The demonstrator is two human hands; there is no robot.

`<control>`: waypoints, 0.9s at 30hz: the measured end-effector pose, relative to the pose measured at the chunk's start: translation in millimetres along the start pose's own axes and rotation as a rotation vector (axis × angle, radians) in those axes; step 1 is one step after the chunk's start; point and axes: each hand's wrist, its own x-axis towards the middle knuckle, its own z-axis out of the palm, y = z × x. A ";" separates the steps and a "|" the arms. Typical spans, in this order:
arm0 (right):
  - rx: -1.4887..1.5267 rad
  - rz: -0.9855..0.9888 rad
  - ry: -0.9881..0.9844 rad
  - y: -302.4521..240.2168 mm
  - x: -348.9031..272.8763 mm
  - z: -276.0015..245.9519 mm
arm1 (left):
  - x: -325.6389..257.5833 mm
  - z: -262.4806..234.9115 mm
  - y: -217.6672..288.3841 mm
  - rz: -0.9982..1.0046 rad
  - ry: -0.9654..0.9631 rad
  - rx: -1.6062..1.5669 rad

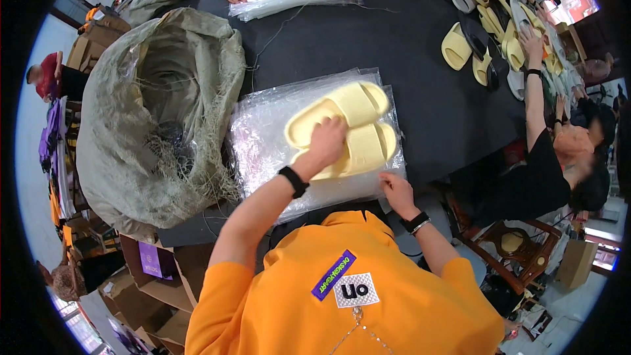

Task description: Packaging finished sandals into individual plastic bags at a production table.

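Slippers (363,105), a yellow pair, lie on the plastic bags (263,141). Beneath the bags spreads a black table (434,112); left of them sits a sack (108,131). The left hand (330,139) bends over the slippers, its grip unclear; the right hand (398,193) curls at the bags' near right edge, whether pinching I cannot tell. Positioning the pair seems in hand; the next move probably calls for fingertips on one bag's edge.

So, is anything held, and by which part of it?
The left hand is on the yellow slippers, at their inner edges; whether it grips, or the right hand holds anything, cannot be told.
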 end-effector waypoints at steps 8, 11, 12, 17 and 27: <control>-0.087 0.082 -0.147 1.5 4.7 -3.2 | -1.3 18.7 -75.6 -0.098 0.118 0.149; -0.125 0.120 -0.255 -0.3 13.3 -6.5 | -7.1 -9.2 -120.7 -0.333 0.158 0.172; -0.193 0.139 -0.340 -12.9 18.0 -19.1 | -9.3 -22.1 -128.3 -0.351 0.172 0.156; -0.153 0.001 -0.015 -42.0 36.4 -46.1 | -19.4 -60.7 -95.5 -0.139 0.242 0.149; 1.245 0.116 -0.260 -71.9 64.1 -54.2 | -50.1 -78.6 23.3 0.242 0.111 -0.032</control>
